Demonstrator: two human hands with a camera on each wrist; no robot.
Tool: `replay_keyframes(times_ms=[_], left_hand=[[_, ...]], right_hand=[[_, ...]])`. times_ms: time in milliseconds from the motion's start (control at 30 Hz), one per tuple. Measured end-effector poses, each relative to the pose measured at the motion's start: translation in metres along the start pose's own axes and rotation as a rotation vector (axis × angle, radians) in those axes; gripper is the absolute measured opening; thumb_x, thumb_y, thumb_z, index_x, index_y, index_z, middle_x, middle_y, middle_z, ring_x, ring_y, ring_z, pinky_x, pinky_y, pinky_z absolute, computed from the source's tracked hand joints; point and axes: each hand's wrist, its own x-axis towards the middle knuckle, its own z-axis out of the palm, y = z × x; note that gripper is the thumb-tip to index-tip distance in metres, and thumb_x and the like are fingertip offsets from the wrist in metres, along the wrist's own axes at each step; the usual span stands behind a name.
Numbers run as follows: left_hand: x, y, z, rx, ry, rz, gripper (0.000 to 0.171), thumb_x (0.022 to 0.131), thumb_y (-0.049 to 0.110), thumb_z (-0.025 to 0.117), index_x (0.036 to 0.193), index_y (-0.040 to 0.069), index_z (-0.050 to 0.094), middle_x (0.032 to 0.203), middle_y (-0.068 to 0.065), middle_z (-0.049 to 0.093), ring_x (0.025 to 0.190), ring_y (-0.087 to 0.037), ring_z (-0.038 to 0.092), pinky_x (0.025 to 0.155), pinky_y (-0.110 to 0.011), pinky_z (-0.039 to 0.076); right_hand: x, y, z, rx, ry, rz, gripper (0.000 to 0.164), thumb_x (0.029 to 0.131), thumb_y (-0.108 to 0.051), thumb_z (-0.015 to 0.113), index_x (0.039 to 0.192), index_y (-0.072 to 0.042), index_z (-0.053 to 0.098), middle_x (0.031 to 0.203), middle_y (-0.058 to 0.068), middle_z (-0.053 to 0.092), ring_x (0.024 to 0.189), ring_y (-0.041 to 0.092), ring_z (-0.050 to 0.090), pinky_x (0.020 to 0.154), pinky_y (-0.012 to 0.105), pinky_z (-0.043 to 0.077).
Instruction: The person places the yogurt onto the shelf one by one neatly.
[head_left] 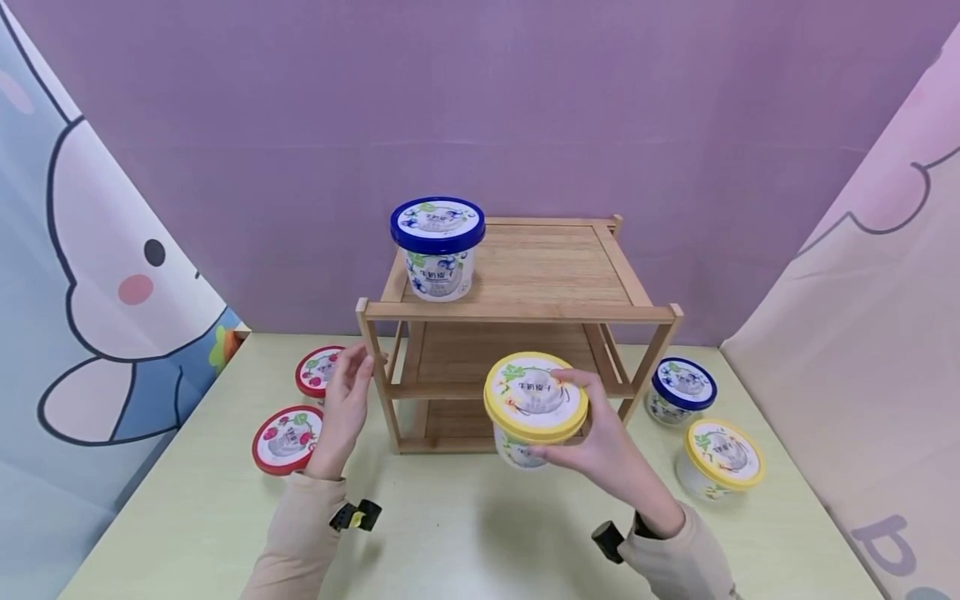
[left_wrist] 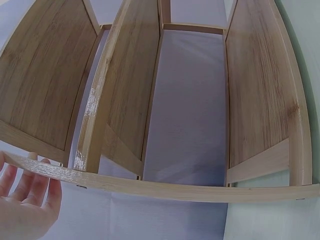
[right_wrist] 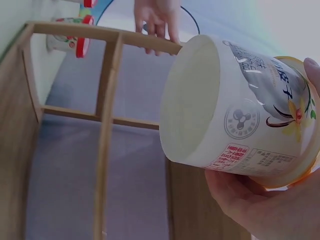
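Note:
In the head view my right hand (head_left: pixel 600 442) holds a yellow-lidded tub (head_left: pixel 536 396), thumb low at its side and fingers over the lid. The tub is tilted in front of the wooden shelf (head_left: pixel 517 312), off the table. The right wrist view shows the white base and printed side of this tub (right_wrist: pixel 240 115). My left hand (head_left: pixel 347 408) is at the shelf's left front post; its fingertips reach behind the post (left_wrist: pixel 125 185) in the left wrist view. A blue-lidded tub (head_left: pixel 438 246) stands upright on the top tier, at the left.
Two red-lidded tubs, one nearer (head_left: pixel 287 442) and one farther (head_left: pixel 318 367), sit left of the shelf. To its right stand a small blue-lidded tub (head_left: pixel 681 392) and another yellow-lidded tub (head_left: pixel 720 458). A purple cloth (head_left: pixel 487 108) hangs behind the table, with printed cloths at both sides.

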Motion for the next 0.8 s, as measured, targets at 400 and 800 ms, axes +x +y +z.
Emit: replay_keyframes(times_ms=[400, 800], left_hand=[[-0.002, 0.002, 0.0, 0.014, -0.005, -0.005, 0.039, 0.095, 0.023, 0.041, 0.128, 0.003, 0.034, 0.129, -0.013, 0.039, 0.12, -0.02, 0.037, 0.099, -0.028, 0.034], [-0.002, 0.003, 0.0, 0.011, -0.007, -0.001, 0.041, 0.095, 0.023, 0.039, 0.128, 0.001, 0.033, 0.128, -0.014, 0.038, 0.121, -0.022, 0.036, 0.101, -0.032, 0.031]], right_hand=[[0.013, -0.019, -0.029, -0.031, 0.02, -0.094, 0.081, 0.059, 0.007, 0.076, 0.125, 0.0, 0.03, 0.123, 0.013, 0.036, 0.104, 0.013, 0.046, 0.085, 0.016, 0.042], [0.028, -0.043, -0.052, 0.083, -0.021, -0.075, 0.076, 0.066, 0.012, 0.069, 0.127, 0.003, 0.024, 0.124, 0.017, 0.032, 0.102, 0.011, 0.049, 0.08, 0.02, 0.047]])
